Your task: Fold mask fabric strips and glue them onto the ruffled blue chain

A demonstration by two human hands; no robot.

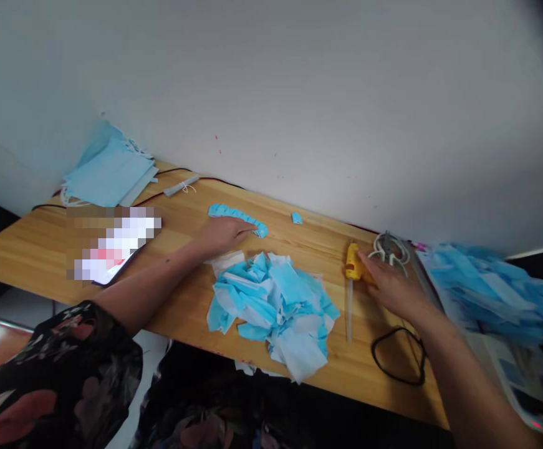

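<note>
My left hand (224,235) lies on the wooden table (28,249), fingertips pinching the near end of a pleated blue strip (237,216) that runs toward the wall. My right hand (390,284) rests on the handle of a yellow glue gun (354,262) lying on the table; its fingers curl over the gun's grip. A clear glue stick (348,312) pokes out of the gun toward me. Between the hands sits a heap of cut blue and white mask pieces (275,305).
A stack of blue face masks (107,171) leans at the back left, with a phone (112,249) in front of it. Scissors (388,248) lie beyond the glue gun. More blue masks (490,284) pile at the right. A black cord (399,358) loops near the front edge.
</note>
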